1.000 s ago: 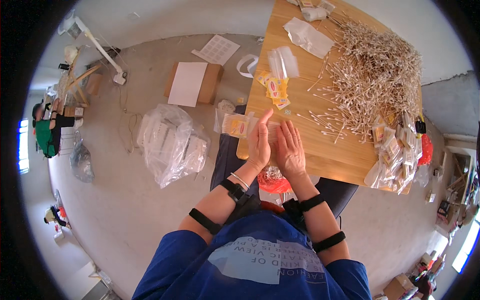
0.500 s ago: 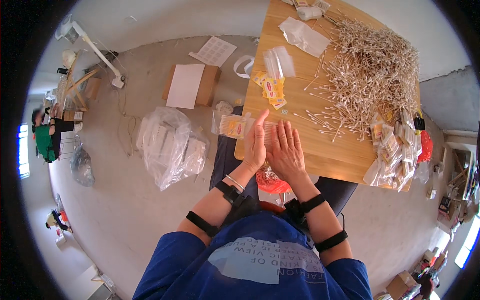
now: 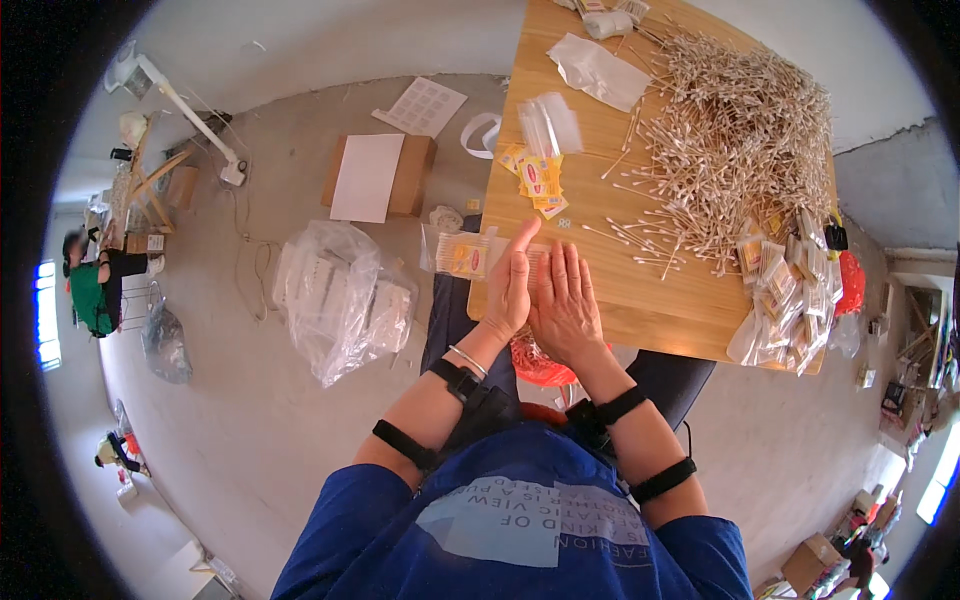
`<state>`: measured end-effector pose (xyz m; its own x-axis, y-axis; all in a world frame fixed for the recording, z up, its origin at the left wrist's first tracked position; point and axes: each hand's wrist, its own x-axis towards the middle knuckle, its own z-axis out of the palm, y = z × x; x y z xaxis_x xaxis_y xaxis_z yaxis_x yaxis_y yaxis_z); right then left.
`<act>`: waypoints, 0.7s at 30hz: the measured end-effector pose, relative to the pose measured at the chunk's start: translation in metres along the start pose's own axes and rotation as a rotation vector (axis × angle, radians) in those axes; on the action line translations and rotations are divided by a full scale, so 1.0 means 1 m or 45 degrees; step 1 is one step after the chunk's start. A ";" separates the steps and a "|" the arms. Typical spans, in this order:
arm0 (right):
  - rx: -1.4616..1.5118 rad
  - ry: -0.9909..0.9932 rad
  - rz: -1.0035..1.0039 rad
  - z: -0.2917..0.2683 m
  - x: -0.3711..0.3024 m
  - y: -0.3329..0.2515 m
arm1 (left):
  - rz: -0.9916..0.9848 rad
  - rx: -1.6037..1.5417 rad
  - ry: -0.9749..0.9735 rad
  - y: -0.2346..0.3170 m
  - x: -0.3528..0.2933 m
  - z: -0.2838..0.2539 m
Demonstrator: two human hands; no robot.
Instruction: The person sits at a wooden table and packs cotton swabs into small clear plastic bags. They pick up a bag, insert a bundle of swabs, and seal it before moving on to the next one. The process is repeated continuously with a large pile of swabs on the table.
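My left hand [image 3: 510, 288] stands on its edge at the table's near left corner, fingers stretched out. Beside it my right hand [image 3: 566, 305] lies with fingers straight, palm down. A row of cotton swabs [image 3: 541, 262] shows between the two hands, partly under the right fingers. Just left of my left hand, a clear bag of swabs with a yellow label [image 3: 463, 258] sticks out past the table edge. Yellow printed cards [image 3: 540, 178] lie fanned out beyond my hands, and farther back are clear empty bags [image 3: 550, 124].
Loose cotton swabs [image 3: 745, 130] form a large heap on the right of the table [image 3: 640, 310]. Filled packets [image 3: 790, 290] pile up at its near right corner. A red bag [image 3: 540, 362] hangs below my hands. On the floor stand a cardboard box [image 3: 410, 180] and a plastic-wrapped bundle [image 3: 335, 290].
The view has shifted slightly, so the table sits a little farther left. My hands keep nearly the same pose around the row of cotton swabs.
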<state>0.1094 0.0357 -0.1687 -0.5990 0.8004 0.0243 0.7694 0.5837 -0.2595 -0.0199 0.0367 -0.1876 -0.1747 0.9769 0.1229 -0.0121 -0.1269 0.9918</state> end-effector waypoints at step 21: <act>0.049 0.036 -0.031 0.001 0.000 0.002 | 0.054 0.975 -0.013 0.039 -0.048 -0.023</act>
<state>0.1105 0.0365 -0.1696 -0.6108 0.7897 0.0581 0.7451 0.5980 -0.2953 -0.0345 -0.0194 -0.1554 -0.1505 0.9759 0.1581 0.6805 -0.0137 0.7326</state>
